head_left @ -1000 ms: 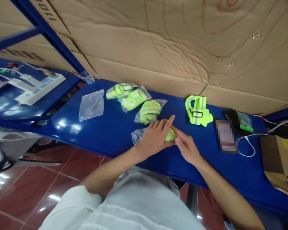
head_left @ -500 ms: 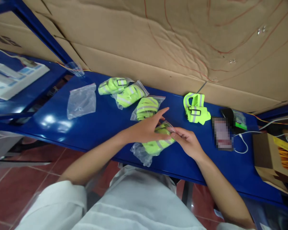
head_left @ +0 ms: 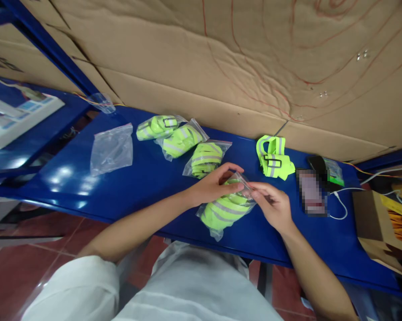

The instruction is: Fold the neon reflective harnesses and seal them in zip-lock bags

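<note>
A clear zip bag (head_left: 247, 189) with a folded yellow-green reflective belt (head_left: 226, 213) inside lies near the table's front edge. My right hand (head_left: 272, 205) is closed, pinching the bag's zip edge at its right end. My left hand (head_left: 212, 186) is curled over the bag's upper left, its thumb on the front and its fingers behind the zip edge. Just beyond my left hand sits another bagged belt (head_left: 206, 159). Further left, two more bagged belts (head_left: 183, 140) lie touching. An unbagged reflective belt (head_left: 272, 162) with a black buckle rests to the right.
A flat zip bag (head_left: 111, 149) lies at the left of the blue table (head_left: 147, 187). To the right are a blurred phone (head_left: 313, 191) on a white cable, a black object (head_left: 317, 165) and an open carton (head_left: 368, 211) with orange contents. Cardboard (head_left: 187, 71) lines the back.
My left hand's outstretched fingers have curled in over the bag's zip edge. The bag has shifted slightly right and turned, and my right hand has moved a little right with it.
</note>
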`<state>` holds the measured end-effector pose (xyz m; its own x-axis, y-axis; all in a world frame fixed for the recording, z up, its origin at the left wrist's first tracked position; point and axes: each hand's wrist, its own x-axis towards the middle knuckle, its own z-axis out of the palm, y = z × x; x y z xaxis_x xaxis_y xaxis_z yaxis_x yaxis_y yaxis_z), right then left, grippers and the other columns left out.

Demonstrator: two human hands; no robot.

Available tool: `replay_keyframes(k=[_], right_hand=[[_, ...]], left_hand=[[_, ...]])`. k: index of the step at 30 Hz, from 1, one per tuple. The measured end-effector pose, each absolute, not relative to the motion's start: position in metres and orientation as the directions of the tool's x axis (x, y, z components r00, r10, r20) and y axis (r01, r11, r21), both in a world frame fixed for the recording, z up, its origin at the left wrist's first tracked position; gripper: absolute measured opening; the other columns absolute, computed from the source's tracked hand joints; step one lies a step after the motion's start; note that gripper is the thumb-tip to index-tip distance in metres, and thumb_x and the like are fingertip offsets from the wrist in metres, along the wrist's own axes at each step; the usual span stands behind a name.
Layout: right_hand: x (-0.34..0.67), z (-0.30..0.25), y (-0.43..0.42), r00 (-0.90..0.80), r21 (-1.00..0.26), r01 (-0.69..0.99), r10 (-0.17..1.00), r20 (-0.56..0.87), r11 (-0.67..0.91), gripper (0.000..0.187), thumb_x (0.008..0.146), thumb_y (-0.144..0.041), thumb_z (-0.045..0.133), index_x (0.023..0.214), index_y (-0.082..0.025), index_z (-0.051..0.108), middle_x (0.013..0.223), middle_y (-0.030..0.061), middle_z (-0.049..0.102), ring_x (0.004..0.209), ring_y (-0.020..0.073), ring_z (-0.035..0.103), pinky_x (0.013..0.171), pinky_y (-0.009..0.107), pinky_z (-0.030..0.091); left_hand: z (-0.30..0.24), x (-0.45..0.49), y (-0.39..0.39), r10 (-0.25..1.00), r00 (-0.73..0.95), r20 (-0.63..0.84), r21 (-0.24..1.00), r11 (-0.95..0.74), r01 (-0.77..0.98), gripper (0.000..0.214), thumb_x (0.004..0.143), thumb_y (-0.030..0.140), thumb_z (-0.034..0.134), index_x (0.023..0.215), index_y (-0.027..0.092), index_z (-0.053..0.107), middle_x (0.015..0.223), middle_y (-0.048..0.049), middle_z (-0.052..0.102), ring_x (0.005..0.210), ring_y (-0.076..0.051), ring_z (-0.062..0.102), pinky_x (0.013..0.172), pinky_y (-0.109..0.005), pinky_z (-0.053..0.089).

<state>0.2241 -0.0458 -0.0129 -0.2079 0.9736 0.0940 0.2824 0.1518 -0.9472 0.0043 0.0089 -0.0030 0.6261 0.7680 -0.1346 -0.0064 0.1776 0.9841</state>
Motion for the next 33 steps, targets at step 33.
replay_keyframes(k=[33], right_hand=[[0.232,-0.005,-0.033,-0.123,-0.934,0.312,0.983,0.14,0.172,0.032,0.094,-0.052,0.072,0.096,-0.02,0.071,0.072,0.0003,0.065,0.063,0.0137,0.058,0.06,0.027,0.047]], left_hand=[[-0.012,-0.024,0.012,0.821,0.511,-0.255,0.88,0.417,-0.23,0.052,0.09,0.058,0.074,0.121,0.016,0.078,0.121,-0.0116,0.078,0.109,-0.024,0.072,0.097,-0.033,0.054]])
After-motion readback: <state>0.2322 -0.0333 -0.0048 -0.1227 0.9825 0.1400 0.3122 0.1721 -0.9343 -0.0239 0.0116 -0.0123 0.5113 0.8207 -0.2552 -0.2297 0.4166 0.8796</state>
